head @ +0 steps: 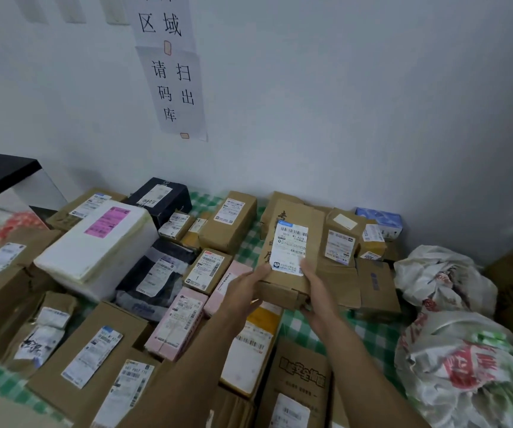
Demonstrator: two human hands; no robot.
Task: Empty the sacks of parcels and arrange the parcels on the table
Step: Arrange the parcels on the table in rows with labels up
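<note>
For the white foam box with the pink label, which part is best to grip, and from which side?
Probably the two long sides of the white foam box, one hand on each, from above. It is broad, too wide for one hand, and lies tilted on other parcels, so those sides stand exposed. First free the left hand and right hand of the brown parcel.

We are looking from head height, forward and down across the table [298, 327], facing the wall [341, 118]; we are standing close, viewing through one wide lens.

Wall sign [168, 66] — top edge-cropped; parcel labels [290, 248] — print illegible
</note>
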